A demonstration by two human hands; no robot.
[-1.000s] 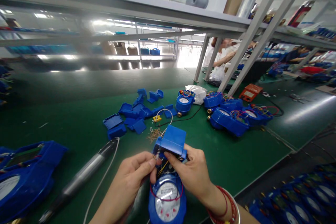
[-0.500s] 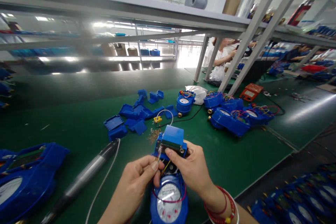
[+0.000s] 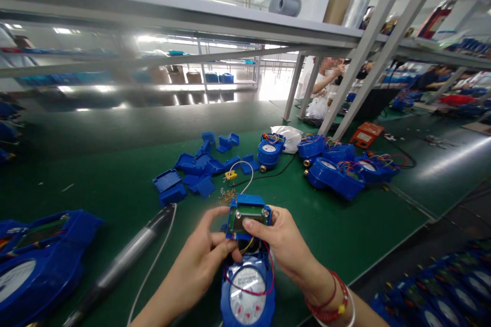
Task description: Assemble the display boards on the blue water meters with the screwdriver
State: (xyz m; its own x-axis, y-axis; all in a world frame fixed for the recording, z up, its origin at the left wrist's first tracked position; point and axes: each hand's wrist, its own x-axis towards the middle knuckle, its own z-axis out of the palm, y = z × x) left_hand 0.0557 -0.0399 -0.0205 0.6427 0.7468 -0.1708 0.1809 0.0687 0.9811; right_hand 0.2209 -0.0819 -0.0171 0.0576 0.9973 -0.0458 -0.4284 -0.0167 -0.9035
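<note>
A blue water meter (image 3: 247, 294) with a round white dial lies in front of me, its upper housing tilted up to face me. In that housing sits a green circuit board (image 3: 248, 213) with a dark display. My right hand (image 3: 282, 237) grips the housing's right side, thumb pressed on the board. Around the housing's lower left corner curls my left hand (image 3: 210, 250), thumb and fingers close to thin wires; the exact fingertip contact is partly hidden. A yellow wire (image 3: 248, 245) and a red wire loop (image 3: 264, 292) run between housing and dial.
Blue plastic covers (image 3: 201, 166), small screws (image 3: 227, 195) and a yellow connector (image 3: 230, 175) lie beyond my hands. An electric screwdriver (image 3: 126, 260) is at left, near another meter (image 3: 26, 260). More meters (image 3: 333, 176) stand at right. A shelf (image 3: 184, 7) crosses overhead; a person (image 3: 322, 79) sits behind its posts.
The circuit board now lies flatter inside the upper housing, its face turned toward me. My left hand has moved from pinching wires to the housing's left edge, index finger extended.
</note>
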